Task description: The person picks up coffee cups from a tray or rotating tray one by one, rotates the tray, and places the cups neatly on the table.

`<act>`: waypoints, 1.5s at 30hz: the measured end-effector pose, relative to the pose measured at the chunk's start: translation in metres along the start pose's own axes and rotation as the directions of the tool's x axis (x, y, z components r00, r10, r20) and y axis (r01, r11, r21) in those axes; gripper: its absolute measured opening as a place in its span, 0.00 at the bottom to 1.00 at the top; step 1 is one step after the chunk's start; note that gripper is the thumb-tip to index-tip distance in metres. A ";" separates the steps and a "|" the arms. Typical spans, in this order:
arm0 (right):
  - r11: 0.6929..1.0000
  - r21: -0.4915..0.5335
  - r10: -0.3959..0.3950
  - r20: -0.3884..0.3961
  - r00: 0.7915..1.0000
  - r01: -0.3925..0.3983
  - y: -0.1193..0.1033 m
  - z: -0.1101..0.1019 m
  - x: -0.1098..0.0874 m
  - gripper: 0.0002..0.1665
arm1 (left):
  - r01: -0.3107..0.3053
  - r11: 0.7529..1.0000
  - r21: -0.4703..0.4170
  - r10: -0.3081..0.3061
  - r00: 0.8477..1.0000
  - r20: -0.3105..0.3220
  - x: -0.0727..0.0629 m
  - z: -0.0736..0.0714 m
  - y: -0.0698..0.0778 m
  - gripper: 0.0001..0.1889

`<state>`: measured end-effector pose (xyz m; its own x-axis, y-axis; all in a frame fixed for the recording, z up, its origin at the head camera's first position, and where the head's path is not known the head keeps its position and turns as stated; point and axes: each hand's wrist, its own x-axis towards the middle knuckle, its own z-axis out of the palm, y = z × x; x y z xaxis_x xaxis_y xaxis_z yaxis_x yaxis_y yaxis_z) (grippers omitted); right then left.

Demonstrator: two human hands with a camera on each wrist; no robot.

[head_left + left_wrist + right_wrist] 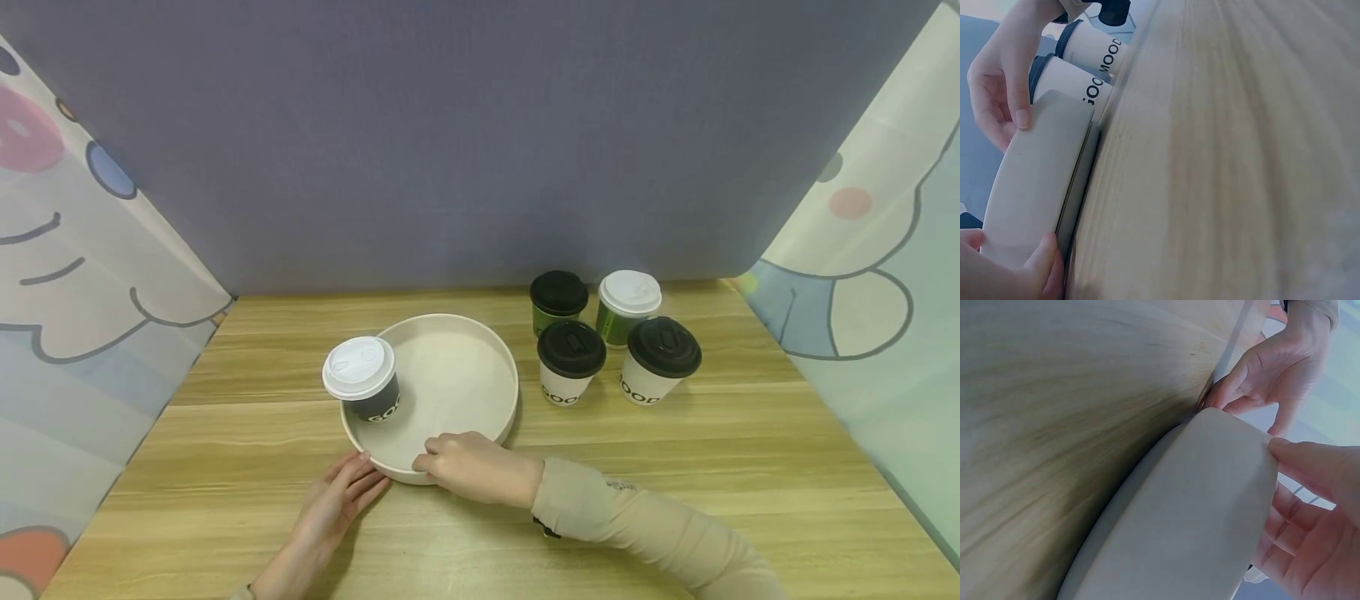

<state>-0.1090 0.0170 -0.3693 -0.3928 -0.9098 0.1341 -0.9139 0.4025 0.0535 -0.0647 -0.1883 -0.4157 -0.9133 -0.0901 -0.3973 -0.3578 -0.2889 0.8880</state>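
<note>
A round cream tray (pixel 457 367) lies on the table, with one dark paper cup under a white lid (pixel 360 371) standing upright inside its left edge. At the tray's front left, my left hand (pixel 341 500) grips the wall, thumb at the rim and fingers low on the outer side. My right hand (pixel 476 467) pinches the front rim. In the right wrist view its thumb (pixel 1310 462) is at the rim, and the other fingers curl over the inner side. The left wrist view shows the tray's outer wall (pixel 1035 181) between both hands.
Right of the tray stand two white cups with black lids (pixel 573 354) (pixel 662 354). Behind them are a green cup with a black lid (pixel 558 296) and a green cup with a white lid (pixel 628 300). A grey panel (pixel 480 150) borders the wooden table (pixel 247 375) at the back.
</note>
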 end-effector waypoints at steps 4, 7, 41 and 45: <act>1.000 -0.006 0.004 0.000 1.000 -0.004 0.000 0.001 0.000 0.10 | 0.014 1.000 0.012 -0.014 1.000 0.014 0.001 -0.001 0.001 0.33; 1.000 -0.017 0.010 -0.001 1.000 -0.010 -0.001 0.002 -0.001 0.10 | 0.021 0.999 0.030 -0.022 0.999 0.030 0.002 -0.002 0.003 0.34; 0.997 0.026 0.069 -0.014 0.998 -0.069 0.018 -0.002 -0.033 0.15 | 0.052 0.986 0.156 -0.074 0.988 0.135 0.023 -0.030 0.024 0.26; 0.996 0.044 0.074 -0.027 0.997 -0.072 0.021 -0.002 -0.038 0.15 | 0.051 0.984 0.169 -0.075 0.987 0.140 0.030 -0.034 0.027 0.25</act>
<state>-0.1129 0.0602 -0.3709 -0.4560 -0.8746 0.1646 -0.8867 0.4624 0.0003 -0.0956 -0.2309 -0.4116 -0.9019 0.0662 -0.4268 -0.4319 -0.1283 0.8927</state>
